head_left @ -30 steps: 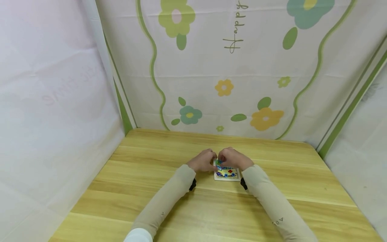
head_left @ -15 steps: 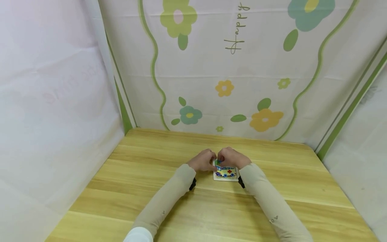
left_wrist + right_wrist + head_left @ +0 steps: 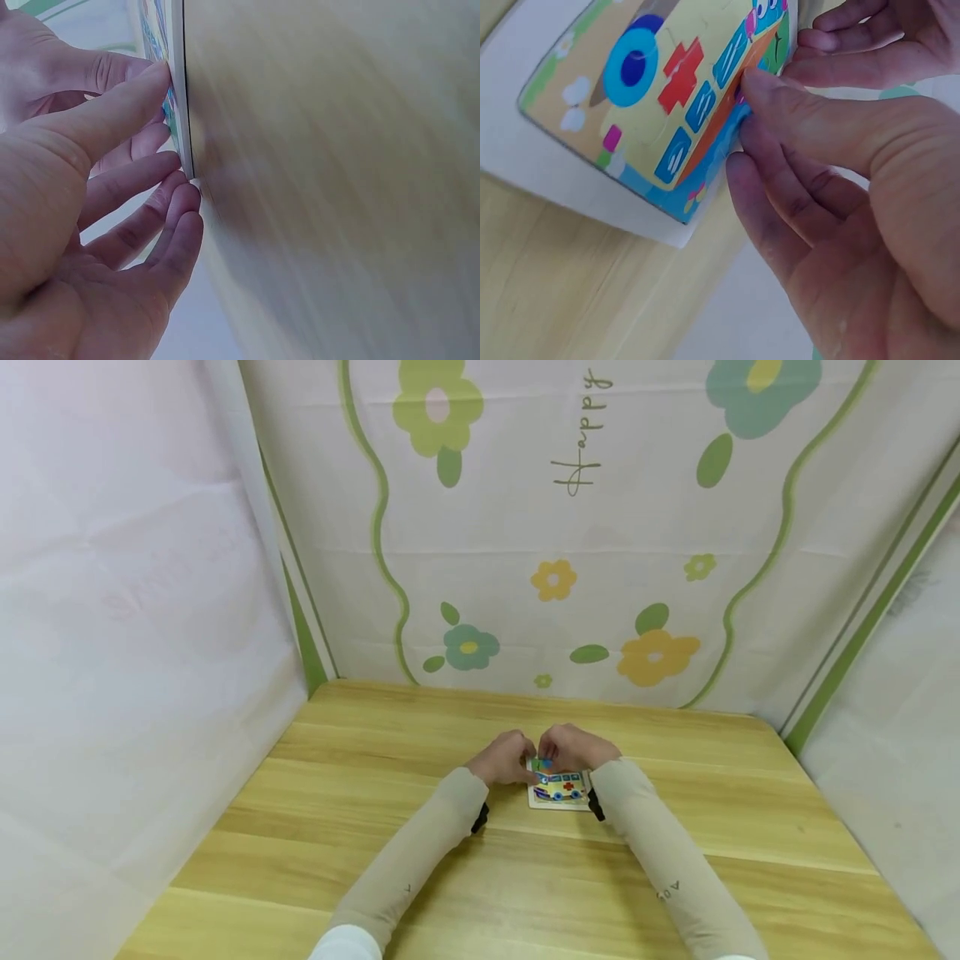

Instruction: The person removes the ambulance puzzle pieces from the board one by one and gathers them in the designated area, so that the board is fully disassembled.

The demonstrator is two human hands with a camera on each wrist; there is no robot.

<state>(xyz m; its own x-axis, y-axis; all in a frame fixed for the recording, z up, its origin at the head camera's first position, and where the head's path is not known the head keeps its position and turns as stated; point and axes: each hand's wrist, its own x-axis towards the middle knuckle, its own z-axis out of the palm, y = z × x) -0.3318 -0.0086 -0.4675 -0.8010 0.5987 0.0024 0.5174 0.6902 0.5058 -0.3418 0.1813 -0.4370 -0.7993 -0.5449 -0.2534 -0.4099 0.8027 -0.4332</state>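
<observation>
A small picture puzzle board [image 3: 558,795] of a yellow ambulance with a red cross lies on the table, inside a white border. My left hand [image 3: 501,758] holds the board's left edge, its thumb on the face and its fingertips against the upper corner and edge in the left wrist view. From above, my right hand [image 3: 577,748] reaches over the upper part of the picture. Its thumb and forefinger pinch close together at the ambulance's orange-and-blue roof area, seemingly on a puzzle piece [image 3: 739,112] that they mostly hide. The two hands nearly touch.
The wooden table [image 3: 375,835] extends around the board on every side. White cloth walls with printed flowers stand behind [image 3: 480,527] and at the left [image 3: 135,610] and right [image 3: 885,760].
The right hand and forearm have shifted slightly left, and a little orange shows beneath its fingers. The left hand keeps its place at the board's edge.
</observation>
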